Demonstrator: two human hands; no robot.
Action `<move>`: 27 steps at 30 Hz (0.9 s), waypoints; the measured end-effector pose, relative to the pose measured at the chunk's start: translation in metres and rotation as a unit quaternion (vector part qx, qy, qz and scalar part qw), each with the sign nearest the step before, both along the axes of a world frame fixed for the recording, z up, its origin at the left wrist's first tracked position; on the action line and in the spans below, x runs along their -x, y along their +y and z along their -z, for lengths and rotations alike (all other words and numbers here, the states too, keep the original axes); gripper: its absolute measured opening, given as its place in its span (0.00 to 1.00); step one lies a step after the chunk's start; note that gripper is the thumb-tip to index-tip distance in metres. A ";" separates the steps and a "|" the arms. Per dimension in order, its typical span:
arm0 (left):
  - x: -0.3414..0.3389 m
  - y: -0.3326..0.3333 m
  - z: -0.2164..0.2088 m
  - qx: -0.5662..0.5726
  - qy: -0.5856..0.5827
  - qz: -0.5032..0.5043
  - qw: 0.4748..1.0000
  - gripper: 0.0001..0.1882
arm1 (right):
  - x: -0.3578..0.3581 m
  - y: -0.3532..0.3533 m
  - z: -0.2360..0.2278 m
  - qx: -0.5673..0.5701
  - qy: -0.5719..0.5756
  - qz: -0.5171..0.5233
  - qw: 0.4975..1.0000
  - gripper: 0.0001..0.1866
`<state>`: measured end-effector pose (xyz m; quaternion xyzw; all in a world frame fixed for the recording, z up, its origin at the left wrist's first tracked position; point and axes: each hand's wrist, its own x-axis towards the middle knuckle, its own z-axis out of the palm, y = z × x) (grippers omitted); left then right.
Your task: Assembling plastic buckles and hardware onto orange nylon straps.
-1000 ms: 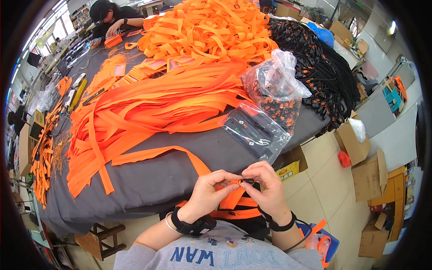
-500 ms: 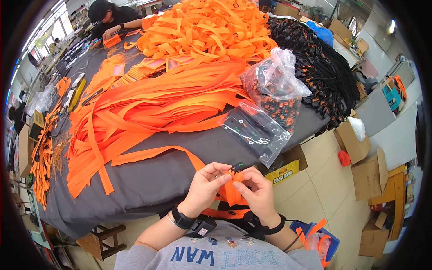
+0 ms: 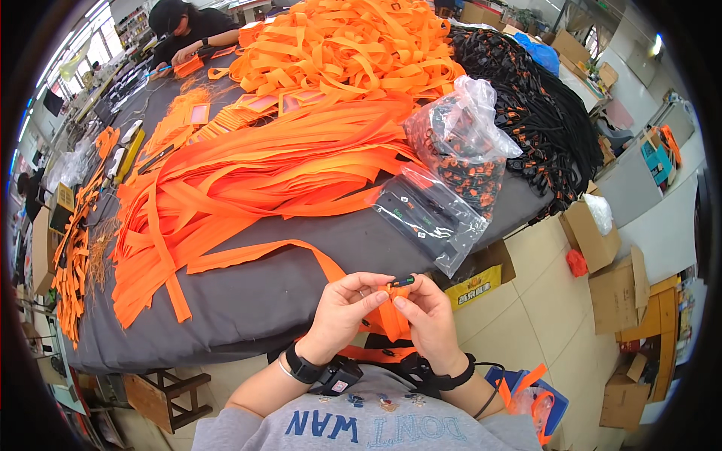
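Observation:
Near the table's front edge, my left hand (image 3: 346, 307) pinches an orange webbing strap (image 3: 392, 322) between thumb and fingers. My right hand (image 3: 430, 314) grips the same strap from the other side, fingers closed. Across the top of the folded strap, between both sets of fingertips, lies a small black strip (image 3: 401, 282) with a green mark; its exact kind is unclear. One length of the strap runs back up onto the dark-covered table (image 3: 248, 297). More orange webbing hangs below my hands, with small black pieces on it.
A long orange strap stack (image 3: 263, 177) lies ahead, with a looped orange heap (image 3: 346, 52) behind. Clear bags of buckle-like parts (image 3: 462, 143) and black strips (image 3: 421, 218) sit at right, near black cords (image 3: 526, 113). A co-worker (image 3: 180, 34) works far left. Cartons (image 3: 617, 293) stand right.
The black strip has gone from tilted up at the right to nearly level. My right fingertips have come up to its end, while my left hand has barely moved.

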<state>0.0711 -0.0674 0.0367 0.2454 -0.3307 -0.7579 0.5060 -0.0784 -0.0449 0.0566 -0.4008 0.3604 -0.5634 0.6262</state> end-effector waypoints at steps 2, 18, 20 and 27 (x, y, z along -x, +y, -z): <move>0.000 0.000 -0.002 0.009 -0.015 0.002 1.000 0.12 | 0.000 0.000 0.001 -0.005 0.005 0.004 1.000 0.01; -0.008 -0.005 -0.018 0.098 -0.112 0.045 0.988 0.10 | 0.012 -0.006 0.000 -0.013 -0.018 -0.080 0.997 0.02; -0.008 -0.005 -0.020 0.078 -0.118 0.058 0.988 0.10 | 0.013 -0.008 0.000 0.000 -0.006 -0.092 0.996 0.02; -0.009 -0.004 -0.019 0.085 -0.117 0.059 0.988 0.11 | 0.018 -0.008 -0.003 -0.044 -0.051 -0.106 0.992 0.01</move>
